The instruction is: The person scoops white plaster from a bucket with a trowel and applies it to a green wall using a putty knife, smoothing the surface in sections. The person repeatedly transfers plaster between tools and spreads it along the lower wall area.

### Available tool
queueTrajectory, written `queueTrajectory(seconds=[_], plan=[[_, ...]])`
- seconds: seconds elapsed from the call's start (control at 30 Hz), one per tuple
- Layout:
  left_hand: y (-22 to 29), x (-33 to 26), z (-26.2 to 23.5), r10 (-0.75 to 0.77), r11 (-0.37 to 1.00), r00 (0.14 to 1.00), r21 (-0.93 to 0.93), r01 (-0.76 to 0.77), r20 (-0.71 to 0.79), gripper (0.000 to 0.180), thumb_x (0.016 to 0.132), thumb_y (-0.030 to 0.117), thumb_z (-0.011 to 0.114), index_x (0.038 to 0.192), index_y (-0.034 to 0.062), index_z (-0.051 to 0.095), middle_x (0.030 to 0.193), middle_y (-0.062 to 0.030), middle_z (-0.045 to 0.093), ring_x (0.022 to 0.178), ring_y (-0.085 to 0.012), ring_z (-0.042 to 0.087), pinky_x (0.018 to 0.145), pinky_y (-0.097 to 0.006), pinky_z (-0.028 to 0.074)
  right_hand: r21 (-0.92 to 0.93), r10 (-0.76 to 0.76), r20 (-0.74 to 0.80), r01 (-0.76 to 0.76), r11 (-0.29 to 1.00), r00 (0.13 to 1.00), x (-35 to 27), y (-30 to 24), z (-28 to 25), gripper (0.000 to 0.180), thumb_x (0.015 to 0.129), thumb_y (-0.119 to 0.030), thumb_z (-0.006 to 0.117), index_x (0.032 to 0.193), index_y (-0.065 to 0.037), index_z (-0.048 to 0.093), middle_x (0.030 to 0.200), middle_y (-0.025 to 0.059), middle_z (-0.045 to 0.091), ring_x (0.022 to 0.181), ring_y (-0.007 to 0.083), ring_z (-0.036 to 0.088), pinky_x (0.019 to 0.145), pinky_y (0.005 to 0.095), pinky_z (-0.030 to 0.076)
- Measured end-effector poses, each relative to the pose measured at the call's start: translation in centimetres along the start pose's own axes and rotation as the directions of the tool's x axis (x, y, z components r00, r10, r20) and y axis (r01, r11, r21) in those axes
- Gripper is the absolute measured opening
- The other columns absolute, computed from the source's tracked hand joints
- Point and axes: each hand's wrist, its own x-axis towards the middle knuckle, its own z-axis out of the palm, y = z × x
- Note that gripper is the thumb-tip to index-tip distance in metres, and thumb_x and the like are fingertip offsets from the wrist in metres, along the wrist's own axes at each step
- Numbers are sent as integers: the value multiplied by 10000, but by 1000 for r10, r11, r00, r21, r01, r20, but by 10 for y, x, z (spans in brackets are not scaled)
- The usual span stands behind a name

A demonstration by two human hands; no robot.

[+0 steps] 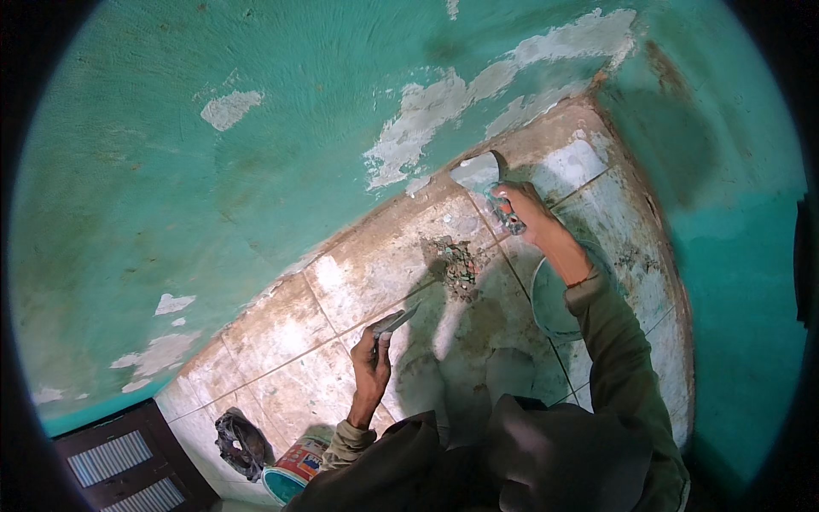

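Note:
My right hand is closed round the dark, paint-spattered handle of a wide putty knife. Its pale blade lies close to the foot of the green wall, by the dirty tiled floor; whether it touches the wall I cannot tell. Lower and to the left, my left hand grips a small flat grey scraper, its tip pointing up and right, held above the tiles. Between the hands a heap of broken plaster chips and debris lies on the floor. White patches mark the wall above the putty knife.
A round pale bucket stands under my right forearm, partly hidden by it. At the lower left lie a crumpled black plastic bag and a tipped paint bucket. Beyond them is a dark louvred door. Two walls meet at the upper right.

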Motion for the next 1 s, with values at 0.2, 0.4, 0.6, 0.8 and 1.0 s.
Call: queueTrajectory(seconds=[0.2, 0.4, 0.6, 0.8, 1.0], plan=[[-9, 1, 3, -35, 997, 999, -66, 36, 3, 239, 1005, 126, 516, 1172, -15, 612, 766, -28, 530, 681, -90, 379, 599, -230, 351, 186, 41, 134, -66, 980, 990, 23, -18, 3, 303, 828, -281, 649, 1032, -77, 557, 927, 91, 583, 775, 217, 571, 583, 352, 490], [-6, 5, 8, -15, 998, 999, -68, 18, 39, 226, 1007, 122, 514, 1160, -11, 617, 764, -21, 542, 680, -87, 387, 604, -223, 357, 585, 51, 375, -279, 762, 926, 36, -75, 11, 232, 863, -272, 636, 970, -79, 564, 808, 104, 598, 676, 225, 597, 478, 306, 445], [-15, 1, 4, -25, 999, 1000, -47, 25, 0, 234, 1009, 140, 514, 1163, -4, 617, 752, -15, 535, 656, -87, 372, 582, -232, 344, 573, -76, 241, -79, 816, 968, -21, -57, 8, 243, 791, -271, 735, 917, -119, 593, 833, 64, 594, 685, 189, 589, 506, 289, 426], [-5, 8, 12, -51, 993, 998, -104, 54, 35, 235, 1014, 151, 507, 1144, -9, 620, 742, -4, 501, 664, -80, 356, 570, -236, 323, 531, -108, 195, -12, 847, 975, -27, -14, 1, 224, 793, -275, 734, 929, -153, 605, 803, 10, 583, 657, 147, 556, 525, 273, 407], [-16, 5, 10, -24, 996, 1000, -84, 26, 17, 230, 1013, 157, 511, 1125, -13, 618, 763, -6, 517, 699, -88, 378, 616, -237, 353, 617, -100, 309, -120, 778, 946, 21, -32, 1, 188, 809, -243, 709, 949, -165, 610, 818, 7, 592, 669, 164, 565, 521, 294, 411]])
